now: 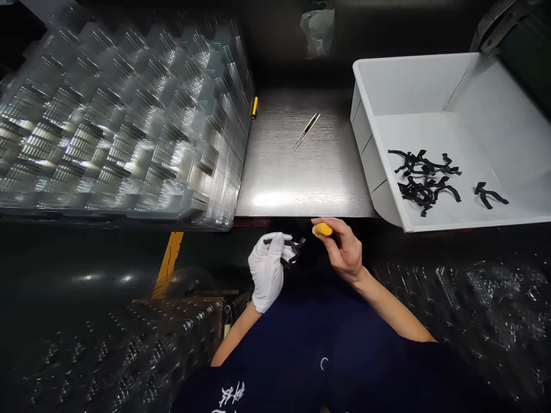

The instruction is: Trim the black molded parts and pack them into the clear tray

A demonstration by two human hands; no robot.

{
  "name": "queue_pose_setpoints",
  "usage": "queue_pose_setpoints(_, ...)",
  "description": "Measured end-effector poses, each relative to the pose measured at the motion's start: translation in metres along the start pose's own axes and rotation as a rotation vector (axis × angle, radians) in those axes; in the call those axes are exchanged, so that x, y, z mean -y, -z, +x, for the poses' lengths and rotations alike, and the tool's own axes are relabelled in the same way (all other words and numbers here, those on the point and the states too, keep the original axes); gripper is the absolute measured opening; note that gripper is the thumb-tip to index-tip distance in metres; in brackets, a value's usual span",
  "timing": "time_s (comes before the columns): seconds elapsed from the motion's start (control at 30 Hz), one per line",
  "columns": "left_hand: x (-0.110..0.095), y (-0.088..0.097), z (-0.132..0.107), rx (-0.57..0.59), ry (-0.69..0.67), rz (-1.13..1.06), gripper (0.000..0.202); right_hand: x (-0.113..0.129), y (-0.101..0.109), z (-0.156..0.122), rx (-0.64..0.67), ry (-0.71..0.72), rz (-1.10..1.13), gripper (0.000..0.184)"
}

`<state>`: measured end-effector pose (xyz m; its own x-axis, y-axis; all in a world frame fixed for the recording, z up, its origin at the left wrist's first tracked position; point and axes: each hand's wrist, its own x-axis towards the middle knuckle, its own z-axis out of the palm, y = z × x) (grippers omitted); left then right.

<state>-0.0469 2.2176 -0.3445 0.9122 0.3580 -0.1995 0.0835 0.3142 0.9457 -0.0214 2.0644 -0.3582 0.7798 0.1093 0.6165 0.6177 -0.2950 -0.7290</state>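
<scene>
My left hand (267,269) wears a white glove and is closed around a small black bent part (293,250), held just below the table's front edge. My right hand (342,248) is bare; its fingers pinch a small yellow piece (322,230) close to the black part, a few centimetres to its right. Both hands hover over my lap in dark blue clothing.
A white bin (379,189) at the right holds several black bent parts (424,180). Metal tweezers (307,131) lie on the steel table (301,183). A tall stack of clear plastic trays (120,115) fills the left; a yellow pen (255,107) lies beside it. More trays sit lower left and right.
</scene>
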Motion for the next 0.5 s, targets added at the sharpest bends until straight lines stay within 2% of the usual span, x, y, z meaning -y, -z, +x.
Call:
queue_pose_setpoints(0.1,0.0,0.003,-0.004,0.027,-0.109,0.097,0.031,0.002,0.003,0.001,0.086,0.098,0.078,0.043)
queue_pose_setpoints(0.13,-0.001,0.004,-0.005,0.044,-0.131,0.118,0.029,0.002,0.004,0.002,0.09,0.091,0.052,0.04)
queue_pose_setpoints(0.23,-0.004,0.007,-0.007,0.101,-0.196,0.211,0.026,0.003,0.008,0.003,0.048,-0.057,-0.003,0.034)
queue_pose_setpoints(0.33,-0.005,0.009,-0.008,0.149,-0.312,0.331,0.02,0.003,0.01,0.003,0.15,-0.023,0.09,0.033)
queue_pose_setpoints(0.4,-0.005,0.01,-0.008,0.174,-0.366,0.375,0.017,-0.001,0.012,0.004,0.191,-0.012,0.068,0.027)
queue_pose_setpoints(0.43,-0.005,0.011,-0.008,0.188,-0.384,0.385,0.017,-0.004,0.014,0.005,0.182,-0.068,0.049,0.024)
queue_pose_setpoints(0.5,-0.005,0.013,-0.008,0.224,-0.406,0.398,0.016,-0.009,0.017,0.006,0.136,-0.267,0.11,0.019)
